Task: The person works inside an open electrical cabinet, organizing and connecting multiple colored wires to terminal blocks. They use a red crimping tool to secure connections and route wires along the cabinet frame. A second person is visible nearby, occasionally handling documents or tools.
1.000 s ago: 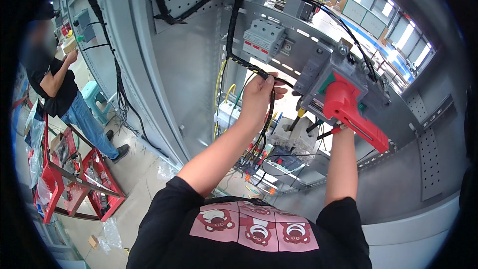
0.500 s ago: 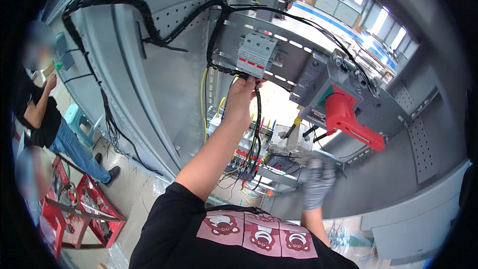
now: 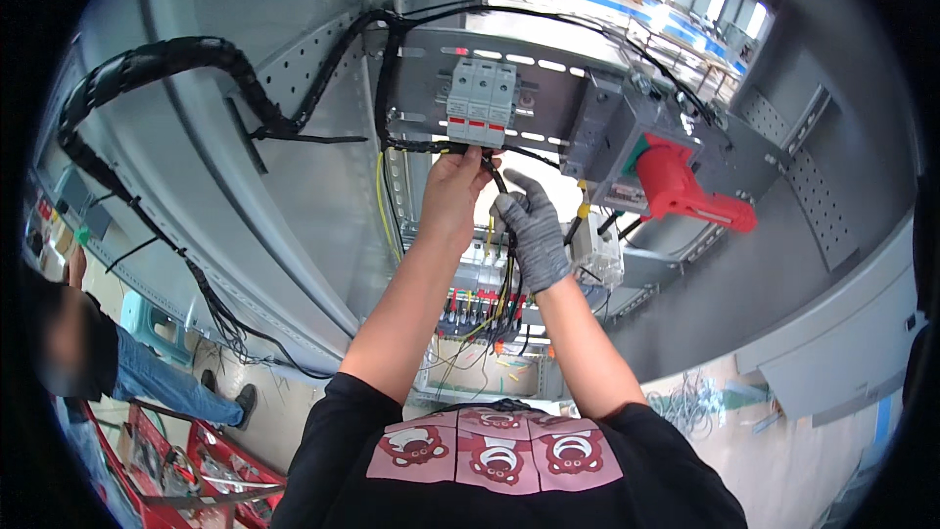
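A grey three-pole fuse holder with red marks (image 3: 480,103) is mounted on a perforated rail inside a metal cabinet. Directly beneath it, my bare left hand (image 3: 452,201) pinches a black-wrapped wire bundle (image 3: 494,174) where it bends downward. My right hand (image 3: 539,235), in a grey knit glove, is closed around the same bundle slightly lower, its fingers partly hiding the wires. Below both hands, loose black and yellow-green wires (image 3: 504,309) hang out of the bundle's wrapping.
Right of my hands, a red rotary handle (image 3: 690,191) juts from a grey switch. Black wrapped cable (image 3: 166,59) loops along the left cabinet frame. Lower down sits a row of terminals (image 3: 470,306). Another person (image 3: 147,372) is at far left, near a red tool rack (image 3: 206,465).
My gloved right hand has risen from low on the right to the wire bundle beside my left hand. My left hand stays under the fuse holder. The view has shifted.
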The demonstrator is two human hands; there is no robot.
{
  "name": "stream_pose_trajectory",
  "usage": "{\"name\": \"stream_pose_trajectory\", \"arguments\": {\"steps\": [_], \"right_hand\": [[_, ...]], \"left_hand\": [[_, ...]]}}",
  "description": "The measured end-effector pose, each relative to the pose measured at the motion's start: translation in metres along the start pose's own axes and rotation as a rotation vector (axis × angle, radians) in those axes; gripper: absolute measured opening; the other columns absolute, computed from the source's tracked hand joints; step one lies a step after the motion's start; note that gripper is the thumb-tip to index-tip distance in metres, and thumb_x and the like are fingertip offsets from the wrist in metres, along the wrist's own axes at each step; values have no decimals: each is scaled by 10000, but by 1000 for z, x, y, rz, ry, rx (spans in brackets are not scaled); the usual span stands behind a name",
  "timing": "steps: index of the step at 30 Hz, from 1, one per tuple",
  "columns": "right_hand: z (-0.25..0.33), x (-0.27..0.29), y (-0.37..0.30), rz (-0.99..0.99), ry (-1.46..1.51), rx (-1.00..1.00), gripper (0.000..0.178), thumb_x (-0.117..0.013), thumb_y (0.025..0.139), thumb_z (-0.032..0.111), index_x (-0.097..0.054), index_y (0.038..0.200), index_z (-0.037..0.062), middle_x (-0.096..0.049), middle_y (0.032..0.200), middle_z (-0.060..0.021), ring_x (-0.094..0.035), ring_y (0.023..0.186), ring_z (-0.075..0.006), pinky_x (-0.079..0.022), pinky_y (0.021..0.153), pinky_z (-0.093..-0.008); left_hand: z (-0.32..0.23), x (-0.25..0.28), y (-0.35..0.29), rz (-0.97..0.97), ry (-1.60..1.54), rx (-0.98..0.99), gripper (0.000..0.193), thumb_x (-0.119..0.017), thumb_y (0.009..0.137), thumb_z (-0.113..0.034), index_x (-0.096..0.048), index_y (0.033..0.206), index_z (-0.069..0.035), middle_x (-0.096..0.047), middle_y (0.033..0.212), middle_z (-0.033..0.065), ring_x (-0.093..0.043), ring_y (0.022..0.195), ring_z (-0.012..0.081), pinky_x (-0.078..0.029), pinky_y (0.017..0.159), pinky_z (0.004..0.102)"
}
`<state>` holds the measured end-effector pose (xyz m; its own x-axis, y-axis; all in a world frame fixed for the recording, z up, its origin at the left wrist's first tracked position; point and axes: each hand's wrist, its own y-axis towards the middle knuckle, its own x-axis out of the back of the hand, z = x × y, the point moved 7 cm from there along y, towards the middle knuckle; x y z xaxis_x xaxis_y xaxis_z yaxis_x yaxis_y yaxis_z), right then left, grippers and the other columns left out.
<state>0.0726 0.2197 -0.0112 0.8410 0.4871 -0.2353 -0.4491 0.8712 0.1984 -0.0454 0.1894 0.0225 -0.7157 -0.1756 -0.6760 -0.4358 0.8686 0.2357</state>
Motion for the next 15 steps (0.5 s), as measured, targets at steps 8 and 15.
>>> {"name": "stream_pose_trajectory", "arguments": {"steps": [8, 15], "right_hand": [[6, 0, 16, 44, 298, 97, 554, -679, 807, 68, -434, 1304, 88, -628, 794, -70, -532, 613, -86, -413, 532, -196], [19, 21, 26, -55, 281, 87, 275, -679, 814, 86, -570, 1062, 39, -629, 769, -53, -548, 599, -95, -435, 533, -204]], "left_hand": [[1, -3, 5, 18, -52, -30, 147, -540, 944, -162, -539, 913, -17, -625, 918, 108, -611, 890, 173, -493, 857, 317], [8, -7, 1, 32, -94, 35, 116, -556, 928, -109, -541, 960, 1, -610, 991, 103, -608, 927, 165, -502, 920, 304]]}}
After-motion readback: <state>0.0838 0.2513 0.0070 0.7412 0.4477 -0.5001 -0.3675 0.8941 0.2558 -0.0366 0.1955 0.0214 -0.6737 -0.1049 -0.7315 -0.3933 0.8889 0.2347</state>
